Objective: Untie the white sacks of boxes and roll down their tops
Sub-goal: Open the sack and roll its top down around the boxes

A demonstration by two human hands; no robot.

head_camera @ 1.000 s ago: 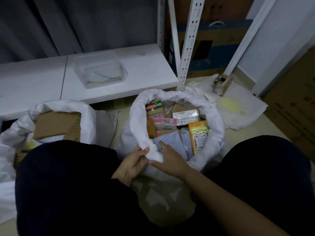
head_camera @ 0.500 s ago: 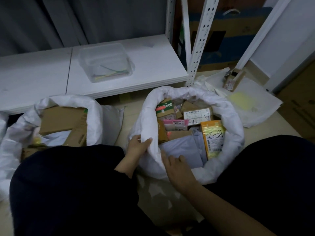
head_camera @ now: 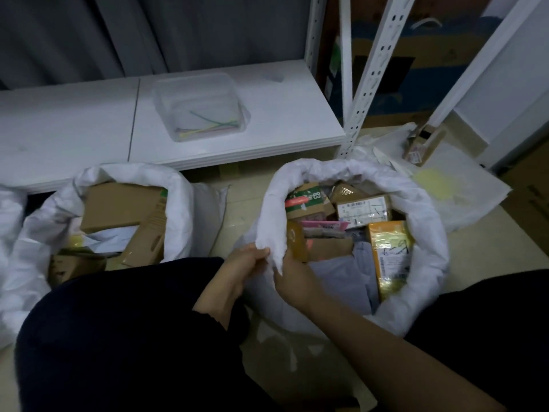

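Observation:
A white sack (head_camera: 427,233) stands open between my knees, its top rolled into a thick rim around several boxes and packets (head_camera: 362,209). My left hand (head_camera: 243,263) pinches the near-left part of that rim from outside. My right hand (head_camera: 292,278) grips the same fold from inside the sack. A second white sack (head_camera: 175,203) with a rolled top sits to the left, holding brown cardboard boxes (head_camera: 118,206).
A low white shelf (head_camera: 74,126) runs behind the sacks, carrying a clear plastic tub (head_camera: 202,105) of coloured ties. White perforated rack uprights (head_camera: 368,72) rise at the right. A flat white bag (head_camera: 463,191) and a small carton (head_camera: 421,144) lie on the floor beyond.
Both hands have come together on the near-left rim of the right sack; the right hand moved from the near edge up to the fold beside the left hand.

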